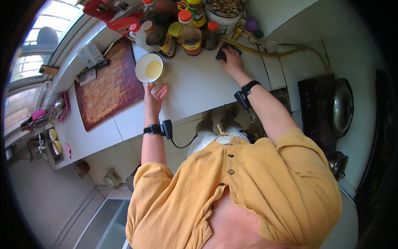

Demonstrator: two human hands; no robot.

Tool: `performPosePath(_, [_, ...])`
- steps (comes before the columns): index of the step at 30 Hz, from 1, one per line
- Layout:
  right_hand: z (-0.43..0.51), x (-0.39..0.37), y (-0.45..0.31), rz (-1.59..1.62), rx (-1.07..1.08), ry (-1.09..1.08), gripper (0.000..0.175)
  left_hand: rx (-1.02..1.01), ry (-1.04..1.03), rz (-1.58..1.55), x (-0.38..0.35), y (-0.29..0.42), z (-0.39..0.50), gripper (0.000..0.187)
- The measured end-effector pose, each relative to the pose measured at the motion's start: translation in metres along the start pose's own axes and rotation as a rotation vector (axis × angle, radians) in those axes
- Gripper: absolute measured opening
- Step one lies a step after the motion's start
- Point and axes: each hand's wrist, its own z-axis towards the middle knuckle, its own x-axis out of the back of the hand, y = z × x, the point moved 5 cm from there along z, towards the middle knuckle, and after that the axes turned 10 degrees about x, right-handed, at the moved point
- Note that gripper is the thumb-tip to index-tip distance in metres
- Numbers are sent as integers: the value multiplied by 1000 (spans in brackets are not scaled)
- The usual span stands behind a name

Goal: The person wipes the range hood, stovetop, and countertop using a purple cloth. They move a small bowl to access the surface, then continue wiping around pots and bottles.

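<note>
My right hand (pixel 232 60) presses a dark folded cloth (pixel 228 52) onto the white countertop (pixel 199 81), just right of a group of bottles. At the near rim of a white bowl (pixel 141 69) is my left hand (pixel 155 95), palm up with its fingers spread; whether a fingertip touches the bowl I cannot tell. Pale yellow liquid (pixel 154 69) lies in the bowl. The bowl stands by the right edge of a worn wooden cutting board (pixel 108 84). A cleaver (pixel 88 77) with a dark handle rests at the board's far left side.
Sauce bottles with red caps (pixel 190 35) and a white bucket (pixel 224 23) topped with nuts line the wall. A yellow hose (pixel 273 54) runs right towards the black stove (pixel 315 109), which bears a lidded pan (pixel 343 107). The sink (pixel 53 151) is at far left.
</note>
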Motion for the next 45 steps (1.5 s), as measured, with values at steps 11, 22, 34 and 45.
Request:
performPosePath(11, [-72,4,13,-3,406,-38,33,-10,-281,885,-135,-101,-14,36])
performPosePath(22, [-161,68,98,-28,-175,66,30,66,-568,1150,-214,-169,-9,31])
performPosePath(34, [-307,203,204,-278,-863,457,52,119,-761,1346,-277,-227,-33,34])
performPosePath(45, [-276,179,211,-273,-435,425,52,97,-893,1355,-334,-333,-64,41])
